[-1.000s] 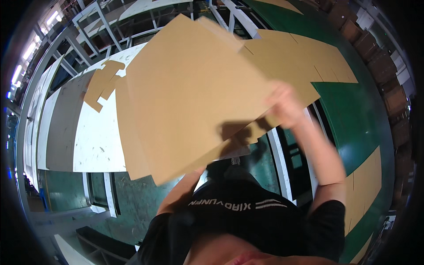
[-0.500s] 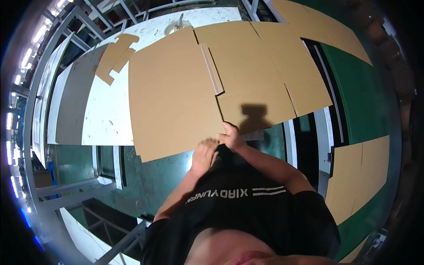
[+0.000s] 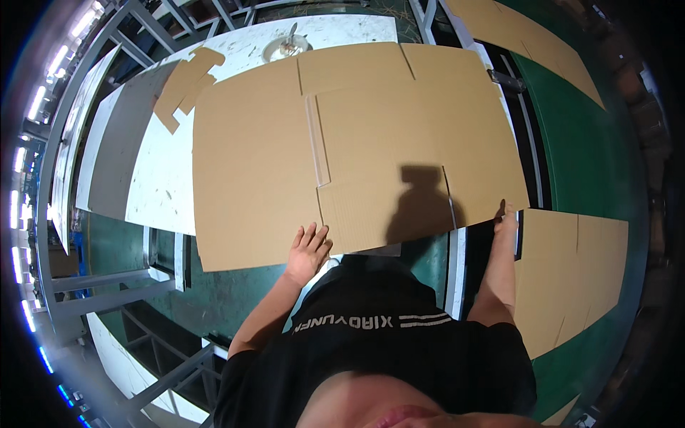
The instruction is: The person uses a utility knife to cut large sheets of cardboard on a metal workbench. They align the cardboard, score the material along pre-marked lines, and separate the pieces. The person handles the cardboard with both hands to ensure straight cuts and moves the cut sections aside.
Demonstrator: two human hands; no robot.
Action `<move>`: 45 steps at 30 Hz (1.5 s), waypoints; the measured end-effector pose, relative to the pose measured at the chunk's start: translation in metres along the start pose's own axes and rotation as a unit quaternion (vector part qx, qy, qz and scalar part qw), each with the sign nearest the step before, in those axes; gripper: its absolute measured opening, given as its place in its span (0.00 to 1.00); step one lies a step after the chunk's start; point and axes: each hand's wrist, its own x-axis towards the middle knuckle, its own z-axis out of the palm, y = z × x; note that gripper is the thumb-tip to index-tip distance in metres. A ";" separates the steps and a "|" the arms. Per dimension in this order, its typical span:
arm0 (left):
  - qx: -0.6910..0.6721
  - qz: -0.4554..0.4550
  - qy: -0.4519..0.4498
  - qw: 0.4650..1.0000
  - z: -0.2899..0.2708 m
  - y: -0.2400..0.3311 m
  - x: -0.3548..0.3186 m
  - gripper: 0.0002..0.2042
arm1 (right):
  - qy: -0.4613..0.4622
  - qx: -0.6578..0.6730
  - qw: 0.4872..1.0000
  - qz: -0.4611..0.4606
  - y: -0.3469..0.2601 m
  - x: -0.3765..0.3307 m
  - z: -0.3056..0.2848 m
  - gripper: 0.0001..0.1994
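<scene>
A large flat brown cardboard box blank (image 3: pixel 371 143) lies across the white table in front of me. A long clear strip (image 3: pixel 317 143) runs along its middle seam, and slots are cut into its far and near edges. My left hand (image 3: pixel 308 253) rests flat on the near edge beside the seam, fingers stretched out. At the near right corner, my right hand (image 3: pixel 506 219) grips the blank's edge, with a finger on top and the other fingers mostly hidden. A dark shadow falls over the near right part of the cardboard.
Beyond the blank, a bowl (image 3: pixel 284 48) with a handled tool in it stands on the white table (image 3: pixel 157 171). A cut cardboard scrap (image 3: pixel 187 85) lies at the far left. More flat cardboard (image 3: pixel 571 278) rests on a green surface (image 3: pixel 581 150) at right. Grey metal frames (image 3: pixel 107 282) stand at left.
My right hand has moved from the seam to the near right corner. My left hand has moved slightly left onto the near edge. The panels have closed together at the seam, and the blank has shifted.
</scene>
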 end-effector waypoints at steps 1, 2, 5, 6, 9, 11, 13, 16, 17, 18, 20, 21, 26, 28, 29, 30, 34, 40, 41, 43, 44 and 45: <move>0.002 -0.004 -0.002 1.000 0.001 0.000 0.000 0.17 | -0.044 0.016 0.998 0.030 -0.013 0.007 0.004 0.18; 0.003 -0.008 -0.004 1.000 0.002 -0.001 0.000 0.17 | -0.088 0.032 0.994 0.059 -0.023 0.013 0.008 0.18; -0.007 -0.021 0.001 1.000 0.004 0.000 0.002 0.18 | -0.196 -0.030 0.958 -0.205 -0.062 -0.024 0.024 0.19; -0.007 -0.029 -0.003 1.000 0.004 0.001 0.000 0.18 | -0.206 -0.090 0.945 -0.237 -0.078 -0.060 0.035 0.18; -0.013 -0.030 -0.005 0.999 0.005 0.000 0.000 0.19 | -0.239 -0.266 0.866 -0.348 -0.117 -0.221 0.063 0.17; -0.012 -0.023 0.005 1.000 0.007 -0.003 -0.003 0.19 | -0.353 -0.303 0.731 -0.498 -0.109 -0.292 0.083 0.19; -0.019 -0.015 0.018 1.000 0.011 -0.004 -0.004 0.19 | -0.559 -0.099 0.637 -0.521 -0.062 -0.330 0.096 0.22; -0.026 -0.010 0.034 0.999 0.016 -0.007 -0.009 0.17 | -0.485 -0.420 0.414 -0.646 0.018 -0.380 0.096 0.23; -0.025 -0.008 0.039 0.999 0.020 -0.009 -0.010 0.17 | -0.467 -0.414 0.386 -0.679 0.043 -0.384 0.097 0.21; -0.023 -0.007 0.044 0.999 0.023 -0.011 -0.013 0.16 | -0.459 -0.436 0.362 -0.684 0.066 -0.383 0.095 0.20; -0.032 0.004 0.044 0.999 0.027 -0.015 -0.016 0.15 | -0.438 -0.484 0.316 -0.689 0.106 -0.378 0.088 0.18; -0.036 0.009 0.043 0.998 0.027 -0.017 -0.017 0.14 | -0.426 -0.493 0.314 -0.691 0.127 -0.371 0.082 0.18; -0.055 0.017 0.026 0.998 0.019 -0.026 -0.021 0.19 | -0.415 -0.534 0.262 -0.689 0.146 -0.365 0.078 0.21; -0.086 0.025 0.018 0.996 0.020 -0.032 -0.025 0.22 | -0.460 -0.556 0.261 -0.641 0.129 -0.371 0.082 0.24; -0.095 0.036 0.022 0.995 0.020 -0.036 -0.027 0.22 | -0.502 -0.565 0.275 -0.594 0.113 -0.376 0.086 0.25; -0.105 0.051 0.025 0.993 0.019 -0.042 -0.025 0.22 | -0.538 -0.574 0.290 -0.545 0.103 -0.377 0.090 0.27; -0.172 -0.148 0.125 0.966 0.018 -0.105 -0.014 0.27 | -0.477 -0.553 0.459 -0.506 0.103 -0.323 0.130 0.32; 0.012 -0.626 0.081 0.775 -0.024 -0.340 0.006 0.42 | -0.234 -0.638 0.582 -0.446 0.089 -0.194 0.286 0.45; -0.017 -0.628 0.067 0.775 -0.025 -0.384 -0.005 0.41 | -0.239 -0.603 0.617 -0.445 0.089 -0.176 0.308 0.43; -0.028 -0.641 0.056 0.765 -0.026 -0.418 0.008 0.37 | -0.286 -0.578 0.666 -0.375 0.066 -0.153 0.345 0.39; -0.010 -0.650 0.060 0.758 -0.034 -0.420 0.033 0.35 | -0.254 -0.570 0.701 -0.346 0.067 -0.122 0.350 0.34; -0.013 -0.657 0.089 0.749 -0.030 -0.428 0.042 0.35 | -0.292 -0.505 0.768 -0.265 0.069 -0.085 0.353 0.29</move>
